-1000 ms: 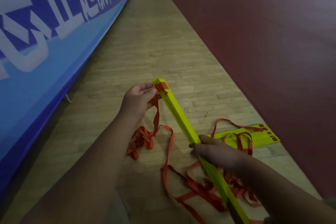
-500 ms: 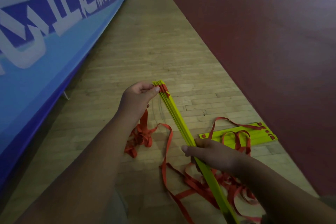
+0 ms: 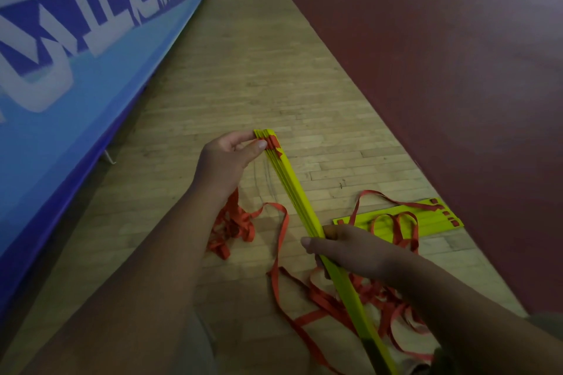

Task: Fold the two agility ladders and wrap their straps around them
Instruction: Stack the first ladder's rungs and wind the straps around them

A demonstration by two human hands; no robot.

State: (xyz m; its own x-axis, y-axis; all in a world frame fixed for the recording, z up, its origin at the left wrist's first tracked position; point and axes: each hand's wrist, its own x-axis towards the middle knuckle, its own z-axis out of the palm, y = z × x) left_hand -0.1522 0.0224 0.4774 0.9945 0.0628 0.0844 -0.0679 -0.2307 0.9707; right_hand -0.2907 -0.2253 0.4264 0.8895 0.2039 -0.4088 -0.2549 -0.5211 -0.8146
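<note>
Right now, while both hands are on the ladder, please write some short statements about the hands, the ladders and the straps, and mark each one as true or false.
1. The left hand pinches the far end of the held stack of yellow rungs. True.
2. The right hand rests empty on the wooden floor. False: it grips the stack near its middle.
3. The red straps are wound tightly round the held stack. False: they hang loose and lie tangled on the floor.
4. The second ladder lies flat on the wooden floor, to the right. True.
5. The blue banner stands on the right. False: it runs along the left.
</note>
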